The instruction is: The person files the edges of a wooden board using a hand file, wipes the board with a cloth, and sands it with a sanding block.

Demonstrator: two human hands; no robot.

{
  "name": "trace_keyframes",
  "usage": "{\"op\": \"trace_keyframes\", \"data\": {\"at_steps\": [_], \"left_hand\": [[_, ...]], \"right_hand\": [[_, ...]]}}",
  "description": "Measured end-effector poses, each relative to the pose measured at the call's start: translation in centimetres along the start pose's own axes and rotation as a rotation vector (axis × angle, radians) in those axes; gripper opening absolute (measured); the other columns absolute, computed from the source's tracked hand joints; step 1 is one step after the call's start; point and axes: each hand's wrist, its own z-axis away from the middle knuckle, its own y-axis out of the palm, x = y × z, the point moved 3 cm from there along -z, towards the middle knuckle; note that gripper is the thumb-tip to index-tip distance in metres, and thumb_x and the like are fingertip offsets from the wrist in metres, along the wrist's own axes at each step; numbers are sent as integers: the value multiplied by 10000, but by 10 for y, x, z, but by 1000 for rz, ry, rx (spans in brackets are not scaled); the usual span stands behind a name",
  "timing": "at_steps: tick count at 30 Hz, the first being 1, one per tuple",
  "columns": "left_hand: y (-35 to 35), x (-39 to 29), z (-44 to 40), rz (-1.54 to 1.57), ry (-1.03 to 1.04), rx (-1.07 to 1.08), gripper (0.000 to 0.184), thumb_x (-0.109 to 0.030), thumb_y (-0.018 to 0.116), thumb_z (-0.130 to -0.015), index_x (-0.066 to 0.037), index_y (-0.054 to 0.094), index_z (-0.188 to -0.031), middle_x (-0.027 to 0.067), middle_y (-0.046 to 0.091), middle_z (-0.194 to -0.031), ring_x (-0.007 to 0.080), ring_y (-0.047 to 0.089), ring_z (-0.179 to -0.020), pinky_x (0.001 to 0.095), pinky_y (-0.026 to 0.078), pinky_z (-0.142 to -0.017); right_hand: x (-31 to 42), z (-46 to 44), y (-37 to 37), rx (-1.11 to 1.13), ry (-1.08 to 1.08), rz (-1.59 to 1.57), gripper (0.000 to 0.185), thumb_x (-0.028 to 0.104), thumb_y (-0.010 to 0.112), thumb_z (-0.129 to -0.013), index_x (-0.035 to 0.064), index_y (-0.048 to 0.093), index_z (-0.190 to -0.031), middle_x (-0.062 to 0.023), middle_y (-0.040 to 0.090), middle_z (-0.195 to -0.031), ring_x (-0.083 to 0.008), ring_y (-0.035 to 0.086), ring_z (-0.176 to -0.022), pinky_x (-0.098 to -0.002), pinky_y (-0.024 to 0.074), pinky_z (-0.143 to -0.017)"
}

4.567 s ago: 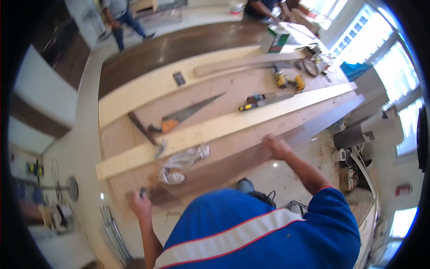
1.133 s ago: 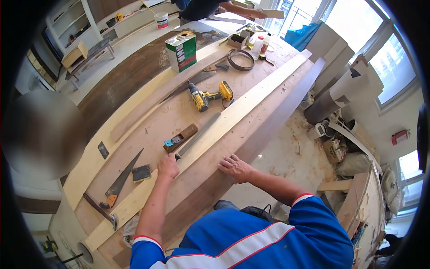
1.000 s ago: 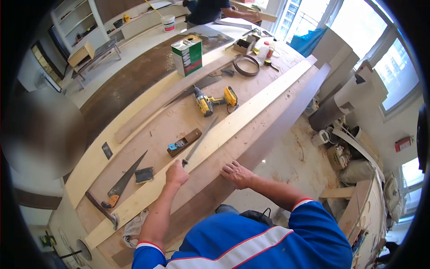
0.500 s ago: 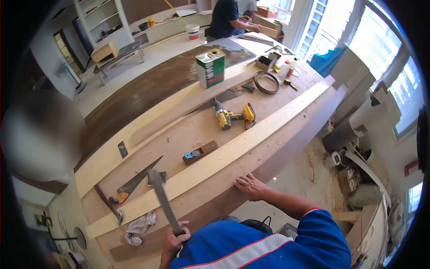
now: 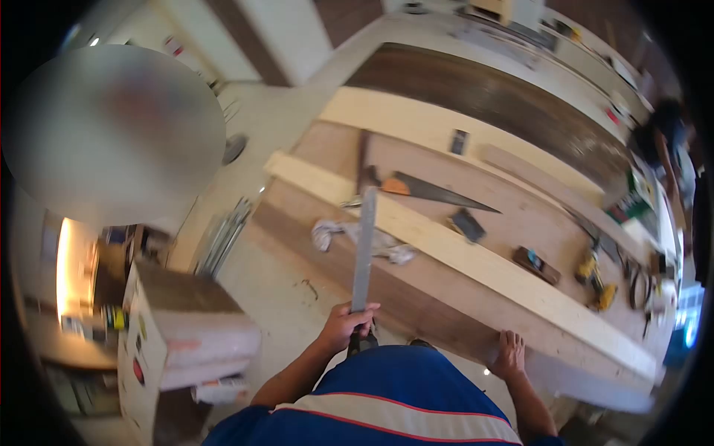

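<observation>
Long grey blade [image 5: 364, 249] juts forward from left grip [image 5: 349, 325], base enclosed.

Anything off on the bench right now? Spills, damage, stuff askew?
No spill or damage that I can make out. Only untidy bit: a crumpled white rag by the near edge of the long pale board, partly hidden behind the flat metal tool in the left hand. Far right end is too blurred to judge.

Shirt [image 5: 424, 375]: blue. White band [image 5: 394, 411]: red-edged, running across from shirt's 9 to 4 o'clock. Left sleeve [image 5: 242, 425]: blue. Left hand [image 5: 349, 325], right hand [image 5: 509, 357]: bare.
</observation>
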Motion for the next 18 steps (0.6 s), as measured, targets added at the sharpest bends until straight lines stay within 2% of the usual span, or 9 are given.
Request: {"op": "trace_keyframes", "data": {"at_steps": [6, 10, 13, 14, 18], "left_hand": [[-82, -10, 28, 135, 68, -96, 386, -153, 611, -987, 109, 583, -1269, 42, 560, -753, 146, 532, -634, 304, 472, -613], [-168, -21, 56, 205, 138, -113, 376, -169, 597, -996, 107, 599, -1253, 58, 583, -736, 162, 556, -616, 312, 483, -606], [-236, -37, 84, 196, 157, -218, 362, -160, 630, -991, 60, 638, -1277, 45, 601, -734, 137, 587, -643, 289, 515, -604], [-263, -29, 88, 213, 200, -242, 390, -162, 637, -985, 48, 621, -1314, 54, 615, -737, 149, 611, -640, 296, 542, -606], [-334, -58, 122, 269, 268, -372, 514, -136, 672, -952, 62, 539, -1407, 67, 629, -739, 160, 602, -576, 302, 542, -587]], "right_hand": [[108, -72, 18, -4, -55, 10, 922, 327, 929, -567, -7, 478, -1298, -196, 523, -1225, -397, 522, -1123, -515, 440, -960], [189, -123, 30, 72, -76, 97, 936, 327, 935, -554, -2, 479, -1303, -196, 530, -1238, -390, 533, -1124, -504, 456, -972], [245, -163, 44, 94, -72, 130, 932, 319, 934, -541, 6, 485, -1295, -189, 538, -1235, -381, 537, -1140, -497, 467, -979], [264, -175, 49, 96, -70, 133, 922, 313, 933, -535, 11, 490, -1286, -185, 541, -1230, -379, 538, -1148, -496, 469, -984], [341, -227, 65, 30, -82, 108, 854, 282, 920, -510, 34, 518, -1222, -172, 547, -1207, -375, 540, -1168, -491, 471, -1002]]}}
